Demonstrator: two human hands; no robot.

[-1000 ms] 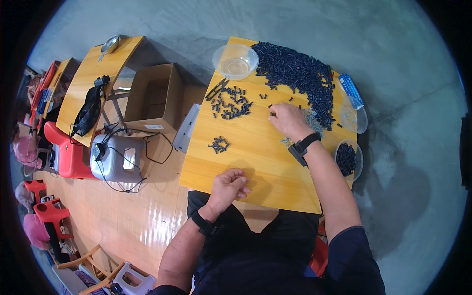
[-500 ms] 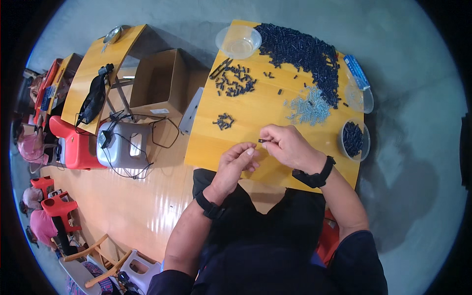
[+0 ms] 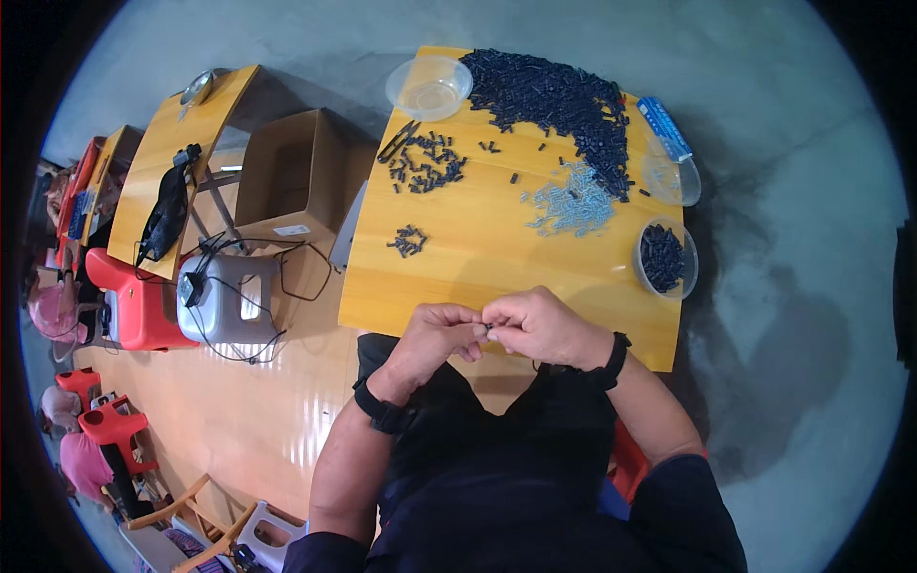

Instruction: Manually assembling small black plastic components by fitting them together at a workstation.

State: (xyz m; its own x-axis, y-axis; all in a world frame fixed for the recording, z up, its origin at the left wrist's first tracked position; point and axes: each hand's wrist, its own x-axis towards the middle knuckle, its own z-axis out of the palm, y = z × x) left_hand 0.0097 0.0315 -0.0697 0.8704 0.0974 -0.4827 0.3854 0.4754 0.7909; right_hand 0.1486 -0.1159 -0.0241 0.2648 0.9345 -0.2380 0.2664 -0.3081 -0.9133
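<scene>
L hand (image 3: 430, 336) n R hand (image 3: 546, 328) meet tip to tip rn over the table's (image 3: 468, 258) near edge, both pinching a tiny dark piece (image 3: 488, 327) btwn em.

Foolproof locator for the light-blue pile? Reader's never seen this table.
Start at the yellow table in front of the wearer. A big black heap curves round its far right corner; the light-blue pile of tiny loose pieces lies against that heap's near end, on its left. Colour sets it apart: pale blue, where the heap is black.
</scene>
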